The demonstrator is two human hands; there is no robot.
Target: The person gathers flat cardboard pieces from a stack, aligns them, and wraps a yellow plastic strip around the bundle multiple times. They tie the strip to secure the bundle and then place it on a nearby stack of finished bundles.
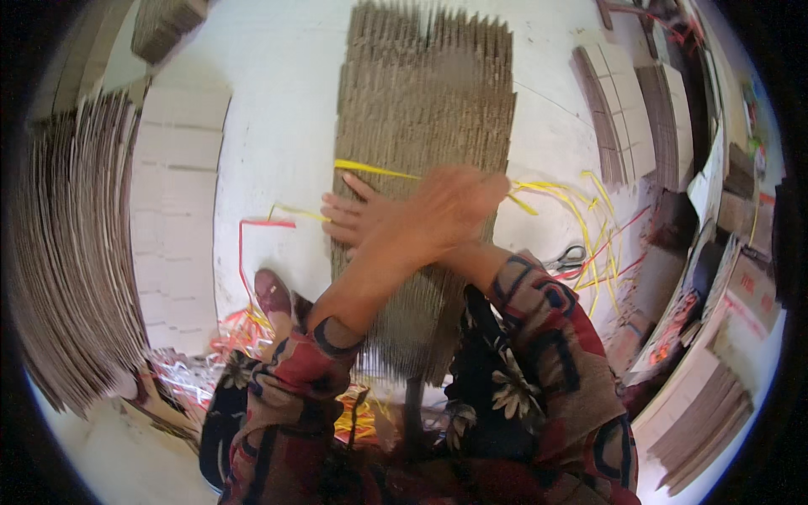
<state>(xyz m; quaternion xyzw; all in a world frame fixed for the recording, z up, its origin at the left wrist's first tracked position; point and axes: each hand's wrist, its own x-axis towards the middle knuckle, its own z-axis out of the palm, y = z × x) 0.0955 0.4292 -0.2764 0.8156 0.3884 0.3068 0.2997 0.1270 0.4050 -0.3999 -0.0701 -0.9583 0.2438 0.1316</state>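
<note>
A long stack of brown cardboard sheets (421, 101) lies in front of me, its many edges facing up. A yellow strap (374, 169) crosses it from the left side to the right. My forearms cross over the stack. My left hand (463, 200) reaches over to the right side and is closed on the yellow strap, slightly blurred; loose strap trails beyond it. Beneath the left forearm, my right hand (358, 215) extends to the left edge, fingers spread and laid against the cardboard just below the strap. Its wrist is hidden.
Tall cardboard stacks (76, 244) stand on the left; smaller cardboard bundles (623, 109) stand at the far right. Black-handled scissors (570, 258) lie among loose yellow and red straps right of the stack. More strap scraps (244, 332) lie near a dark red shoe (272, 292).
</note>
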